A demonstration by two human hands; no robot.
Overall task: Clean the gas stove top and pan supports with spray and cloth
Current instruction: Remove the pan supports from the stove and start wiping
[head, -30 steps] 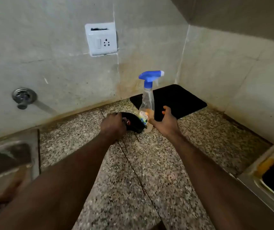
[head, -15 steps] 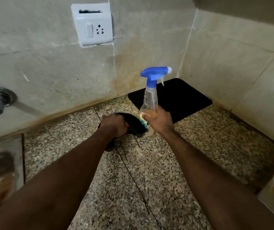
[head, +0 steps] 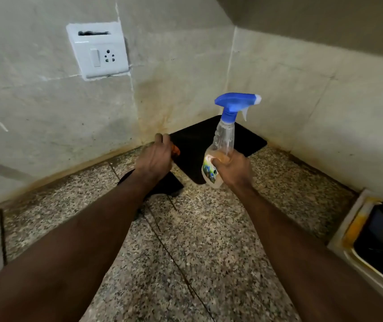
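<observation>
A person's right hand [head: 231, 169] is wrapped around the lower body of a clear plastic spray bottle with a blue trigger head [head: 223, 145], holding it upright above a speckled granite counter [head: 209, 240]. To its left, the left hand [head: 154, 159] has its fingers closed on a dark cloth [head: 162, 185] that hangs down beneath it. A black mat [head: 199, 145] lies in the far corner, and the steel edge of a gas stove [head: 348, 247] shows at the near right.
</observation>
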